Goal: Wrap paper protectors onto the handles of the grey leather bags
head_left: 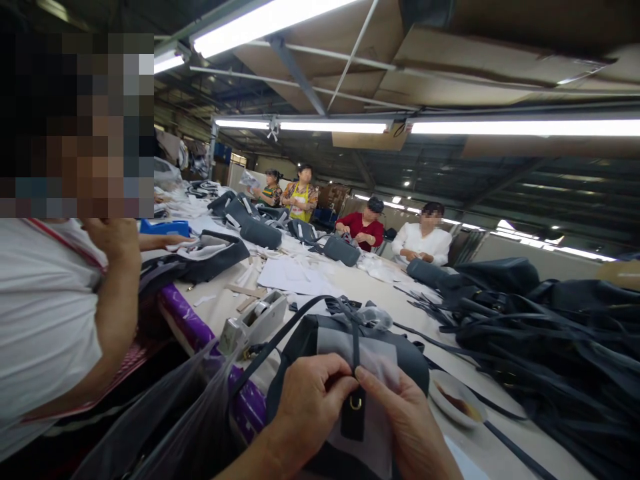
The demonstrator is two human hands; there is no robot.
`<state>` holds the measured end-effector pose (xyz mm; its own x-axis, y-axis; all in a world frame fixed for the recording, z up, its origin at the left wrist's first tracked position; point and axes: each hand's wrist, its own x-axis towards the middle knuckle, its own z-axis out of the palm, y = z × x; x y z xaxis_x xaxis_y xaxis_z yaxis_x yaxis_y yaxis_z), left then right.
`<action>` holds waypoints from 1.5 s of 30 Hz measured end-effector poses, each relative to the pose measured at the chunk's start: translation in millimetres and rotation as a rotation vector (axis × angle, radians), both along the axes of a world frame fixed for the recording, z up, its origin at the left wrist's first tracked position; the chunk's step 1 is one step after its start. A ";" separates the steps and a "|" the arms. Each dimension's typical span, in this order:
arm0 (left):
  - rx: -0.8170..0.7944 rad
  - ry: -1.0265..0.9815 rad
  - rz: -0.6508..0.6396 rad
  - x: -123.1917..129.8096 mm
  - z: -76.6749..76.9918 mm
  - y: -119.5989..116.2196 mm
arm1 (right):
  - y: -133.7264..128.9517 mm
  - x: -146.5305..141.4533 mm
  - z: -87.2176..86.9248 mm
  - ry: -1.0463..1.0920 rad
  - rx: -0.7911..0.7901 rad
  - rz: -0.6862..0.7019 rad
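A dark blue-grey bag (295,340) stands in front of me at the table's edge, with a thin translucent sheet (375,433) over its front. Down the middle runs a narrow dark strap (356,340), above a dark tab (353,423) with a gold D-shaped ring. My left hand (315,397) pinches the strap from the left side, thumb and forefinger together. From the right, my right hand (405,413) grips the same strap just beside it, its other fingers over the sheet. The fingertips of both hands nearly touch.
A tape dispenser (255,320) stands left of the bag, a round dish (457,400) with brown stuff to its right. Dark bags and straps (540,333) are heaped at right. White papers (293,275) lie beyond. A person in white (45,313) is close at left; several people work across the table.
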<state>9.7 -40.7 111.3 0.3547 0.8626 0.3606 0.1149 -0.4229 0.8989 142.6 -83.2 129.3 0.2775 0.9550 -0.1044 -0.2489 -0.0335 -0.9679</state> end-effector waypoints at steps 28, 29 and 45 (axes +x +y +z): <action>-0.522 -0.649 -0.178 25.6 8.5 10.7 | -19.3 5.2 -7.4 -0.155 0.070 -0.087; -0.505 -0.636 -0.162 25.1 9.7 11.0 | -23.8 5.6 -11.1 -0.119 0.074 -0.081; -0.575 -0.715 -0.093 25.9 15.2 7.5 | -27.8 -14.4 -113.0 -0.135 0.086 -0.488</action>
